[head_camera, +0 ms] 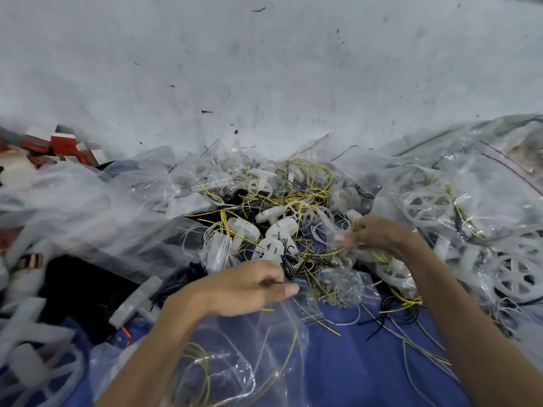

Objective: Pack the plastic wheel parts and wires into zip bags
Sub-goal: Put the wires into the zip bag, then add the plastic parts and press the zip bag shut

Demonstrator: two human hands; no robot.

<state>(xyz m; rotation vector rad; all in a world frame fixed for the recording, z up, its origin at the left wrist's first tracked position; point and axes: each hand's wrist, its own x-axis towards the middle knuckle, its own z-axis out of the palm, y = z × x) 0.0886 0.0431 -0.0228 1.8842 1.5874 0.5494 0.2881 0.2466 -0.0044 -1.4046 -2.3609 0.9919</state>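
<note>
Because the sorting is done on the ground, the grey floor (264,69) takes up the far half of the view, and a blue cloth (352,362) lies under the near work area, probably to keep small pieces from straying. Filled clear bags (484,230) with wheels and wire inside are heaped at the right, seemingly set aside as done. More slack plastic (88,207) billows at the left.

Between them sits the loose heap of white wheel parts (273,230), tangled with yellow wires (308,198), within easy reach of both arms. An open zip bag (249,348) lies near, under the left forearm, likely ready to be filled.

The left hand (249,286) reaches in from the near left, thumb and forefinger pinched together on a small bunch of black wires (286,267) at the heap's near edge. The right hand (382,233) is curled into the tangle at the right. It is blurred, so I cannot tell what it grips, if anything.
</note>
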